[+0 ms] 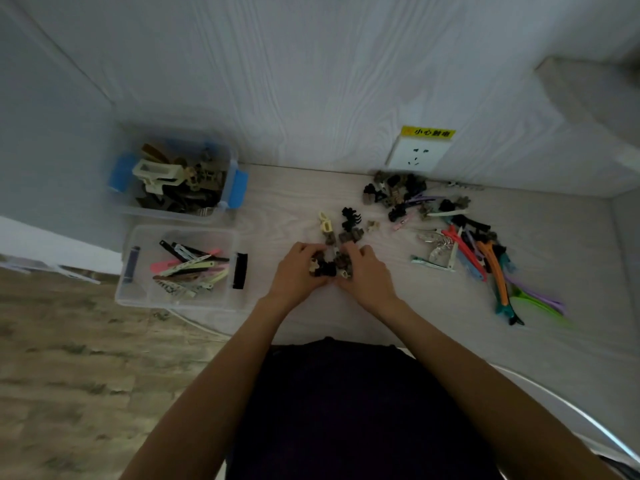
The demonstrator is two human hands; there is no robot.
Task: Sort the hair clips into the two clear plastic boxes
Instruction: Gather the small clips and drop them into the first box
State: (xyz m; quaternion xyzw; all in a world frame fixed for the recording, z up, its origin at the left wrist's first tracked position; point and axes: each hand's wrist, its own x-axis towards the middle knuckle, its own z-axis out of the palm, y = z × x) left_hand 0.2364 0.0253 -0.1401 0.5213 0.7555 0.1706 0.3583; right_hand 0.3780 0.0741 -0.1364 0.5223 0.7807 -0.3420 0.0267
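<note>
My left hand point(297, 271) and my right hand point(366, 271) are cupped together on the table around a small bunch of claw clips point(329, 266), fingers curled round them. More small claw clips point(341, 225) lie just beyond my fingers. The far clear box with blue latches point(230, 202) holds claw clips. The near clear box point(138, 296) holds flat snap clips. A pile of dark claw clips point(394, 194) and long coloured clips point(485, 258) lies at the right.
A wall socket with a yellow label point(417, 154) sits on the wall behind the table. The table's left edge drops to a wood-pattern floor point(69, 358). A white rounded edge point(571, 414) runs at the lower right.
</note>
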